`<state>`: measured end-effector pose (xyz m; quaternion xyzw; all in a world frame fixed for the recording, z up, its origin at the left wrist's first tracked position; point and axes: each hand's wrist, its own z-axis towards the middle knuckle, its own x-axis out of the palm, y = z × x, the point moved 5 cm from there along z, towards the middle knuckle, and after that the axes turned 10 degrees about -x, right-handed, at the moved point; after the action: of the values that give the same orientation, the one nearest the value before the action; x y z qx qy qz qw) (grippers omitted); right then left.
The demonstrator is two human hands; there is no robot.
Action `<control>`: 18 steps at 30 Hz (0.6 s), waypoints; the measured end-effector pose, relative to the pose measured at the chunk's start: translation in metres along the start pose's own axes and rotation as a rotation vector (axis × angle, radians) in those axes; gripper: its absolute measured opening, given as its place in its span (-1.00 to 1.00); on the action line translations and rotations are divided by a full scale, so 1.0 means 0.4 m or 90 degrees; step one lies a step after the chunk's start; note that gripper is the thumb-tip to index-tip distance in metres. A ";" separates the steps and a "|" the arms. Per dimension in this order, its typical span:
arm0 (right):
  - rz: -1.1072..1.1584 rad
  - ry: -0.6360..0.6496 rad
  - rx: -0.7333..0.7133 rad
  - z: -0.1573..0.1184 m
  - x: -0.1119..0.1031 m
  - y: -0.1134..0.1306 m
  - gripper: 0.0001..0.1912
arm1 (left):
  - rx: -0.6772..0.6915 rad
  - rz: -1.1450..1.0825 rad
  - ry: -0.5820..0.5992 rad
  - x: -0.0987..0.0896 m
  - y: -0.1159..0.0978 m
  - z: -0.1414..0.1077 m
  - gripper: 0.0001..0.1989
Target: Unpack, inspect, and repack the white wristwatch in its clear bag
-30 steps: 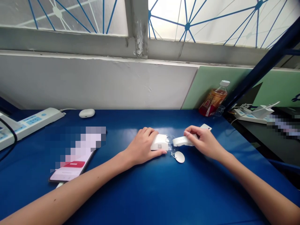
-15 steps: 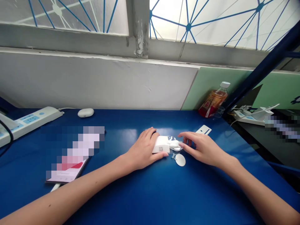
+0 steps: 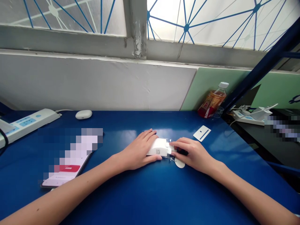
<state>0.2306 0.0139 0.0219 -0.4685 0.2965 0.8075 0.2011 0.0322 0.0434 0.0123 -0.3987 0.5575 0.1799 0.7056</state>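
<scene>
Nearby, a flat round white disc (image 3: 179, 163) is seen at four o'clock from a small white rectangular box (image 3: 161, 145). The box's nine-o'clock end is held between the thumb and close-laid fingers of the left hand (image 3: 138, 151). Its three-o'clock end is met by fingertips of the right hand (image 3: 194, 153); whether anything is pinched cannot be told. Farther, at two o'clock, a white rectangular card (image 3: 202, 133) is laid.

I see a code-printed white box (image 3: 160, 146) under the left hand (image 3: 139, 151). At the right hand (image 3: 193, 153): a partly hidden white piece (image 3: 172, 148), a round tag (image 3: 180, 163).
</scene>
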 end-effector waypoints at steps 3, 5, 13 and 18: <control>0.001 -0.019 0.004 -0.004 -0.026 -0.005 -0.75 | -0.018 -0.010 -0.008 0.000 -0.001 0.001 -0.29; 0.012 -0.030 0.018 -0.007 -0.038 -0.013 -0.74 | -0.031 -0.020 -0.015 -0.001 -0.001 0.001 -0.31; 0.024 -0.068 0.071 0.001 0.003 -0.008 -0.83 | -0.047 -0.032 -0.038 0.002 -0.011 0.003 -0.34; 0.018 -0.060 0.111 -0.002 -0.002 -0.021 -0.86 | -0.024 -0.006 -0.028 0.001 -0.015 0.001 -0.35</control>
<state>0.2365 0.0194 0.0199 -0.4064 0.3620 0.8028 0.2436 0.0368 0.0399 0.0142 -0.4105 0.5365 0.1960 0.7108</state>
